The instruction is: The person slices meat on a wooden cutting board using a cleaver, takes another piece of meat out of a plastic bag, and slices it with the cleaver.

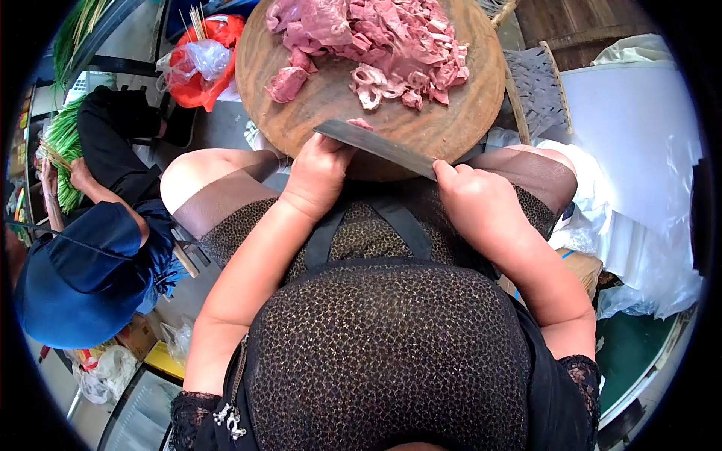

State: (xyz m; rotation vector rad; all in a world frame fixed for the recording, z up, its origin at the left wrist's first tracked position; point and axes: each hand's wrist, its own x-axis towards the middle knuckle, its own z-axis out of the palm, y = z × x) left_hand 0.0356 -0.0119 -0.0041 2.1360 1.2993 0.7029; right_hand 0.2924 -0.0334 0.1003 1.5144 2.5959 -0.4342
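My right hand (481, 201) is closed around the handle of a knife (380, 146) with a broad dark blade. The blade slants up to the left over the near edge of a round wooden chopping board (259, 98). My left hand (320, 169) is curled close by the blade's far end, which covers its fingertips; what they hold cannot be made out. A small pink piece of meat (359, 123) shows just past the blade. Farther back on the board lies a heap of cut pink meat (398, 45), with a larger chunk (287, 84) at its left.
At the left, another person in a dark blue hat (75, 301) holds green stalks (68, 143). A red plastic bag (188, 83) with thin sticks stands beyond my knee. On the right are a woven chair (535, 90), a white panel (628, 143) and plastic sheeting (654, 263).
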